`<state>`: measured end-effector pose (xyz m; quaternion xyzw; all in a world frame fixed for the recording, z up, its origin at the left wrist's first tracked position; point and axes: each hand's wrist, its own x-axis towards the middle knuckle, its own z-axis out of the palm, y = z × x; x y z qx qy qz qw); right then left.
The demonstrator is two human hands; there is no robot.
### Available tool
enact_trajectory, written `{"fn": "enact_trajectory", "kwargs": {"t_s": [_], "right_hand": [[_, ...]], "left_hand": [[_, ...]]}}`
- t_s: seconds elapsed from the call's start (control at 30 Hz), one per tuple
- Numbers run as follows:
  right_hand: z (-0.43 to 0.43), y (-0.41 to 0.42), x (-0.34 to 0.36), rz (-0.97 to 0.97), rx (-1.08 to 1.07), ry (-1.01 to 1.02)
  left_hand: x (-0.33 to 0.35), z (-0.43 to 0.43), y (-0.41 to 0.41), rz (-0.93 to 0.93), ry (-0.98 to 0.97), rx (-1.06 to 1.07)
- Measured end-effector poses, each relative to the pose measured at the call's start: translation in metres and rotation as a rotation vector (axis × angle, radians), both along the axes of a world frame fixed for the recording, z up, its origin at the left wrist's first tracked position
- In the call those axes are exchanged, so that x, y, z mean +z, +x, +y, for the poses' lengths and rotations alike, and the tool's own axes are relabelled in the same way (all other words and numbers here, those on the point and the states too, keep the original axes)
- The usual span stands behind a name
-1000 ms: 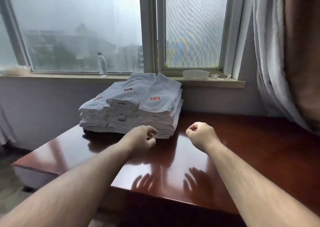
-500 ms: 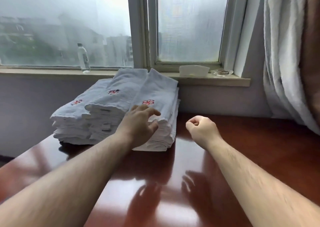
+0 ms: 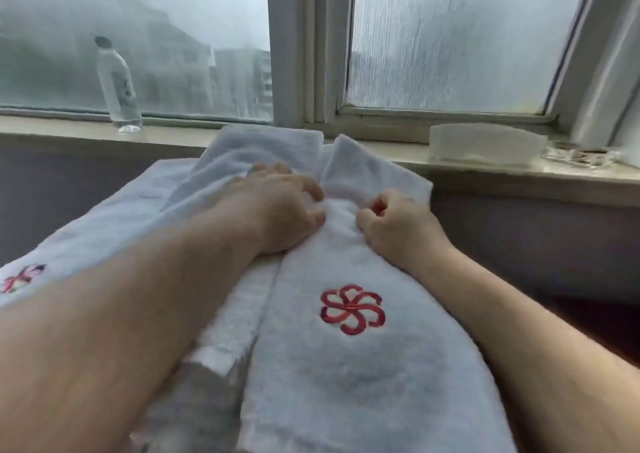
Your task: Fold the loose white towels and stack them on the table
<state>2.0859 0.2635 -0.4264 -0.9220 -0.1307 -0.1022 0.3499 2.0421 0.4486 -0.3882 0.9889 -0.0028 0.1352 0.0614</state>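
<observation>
Bunching the top towel point(image 3: 346, 366) between left grip point(image 3: 277, 206) and right grip point(image 3: 398, 225).

Pinching a raised ridge of cloth with the right fingers curled tight against the thumb; pressing bent left fingertips point(image 3: 313, 191) into the same ridge, cannot tell whether clamped on it or only pushing. Lying flat under both grips and back along the forearms, with a red emblem point(image 3: 352, 309) just behind the right grip. Resting on a stack point(image 3: 104, 217) of folded towels spreading out under the left forearm. Beyond the grips, a sill point(image 3: 519, 179), with a bottle point(image 3: 119, 85) well past the left grip and a pale box point(image 3: 485, 141) past the right.
</observation>
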Motion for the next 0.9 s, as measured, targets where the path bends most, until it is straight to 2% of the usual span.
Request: {"fn": "enact_trajectory", "kwargs": {"t_s": [0.07, 0.2, 0.4, 0.63, 0.7, 0.9], "right_hand": [[0.003, 0.014, -0.013, -0.015, -0.026, -0.052], [0.006, 0.019, -0.016, -0.075, -0.065, -0.114], [0.012, 0.006, -0.016, 0.044, -0.108, -0.101], [0.016, 0.005, -0.027, 0.061, -0.155, -0.084], [0.013, 0.007, -0.024, 0.132, -0.124, -0.113], [-0.004, 0.006, 0.045, 0.592, 0.037, -0.134]], "left_hand": [[-0.007, 0.005, 0.013, 0.03, -0.004, -0.01], [-0.016, 0.011, 0.015, -0.046, -0.042, -0.02], [-0.022, 0.006, 0.0, -0.073, -0.115, -0.005], [-0.032, 0.008, 0.005, -0.12, -0.164, 0.032], [-0.029, 0.002, 0.006, -0.045, -0.149, 0.054], [0.022, -0.011, -0.004, 0.364, -0.134, 0.09]]}}
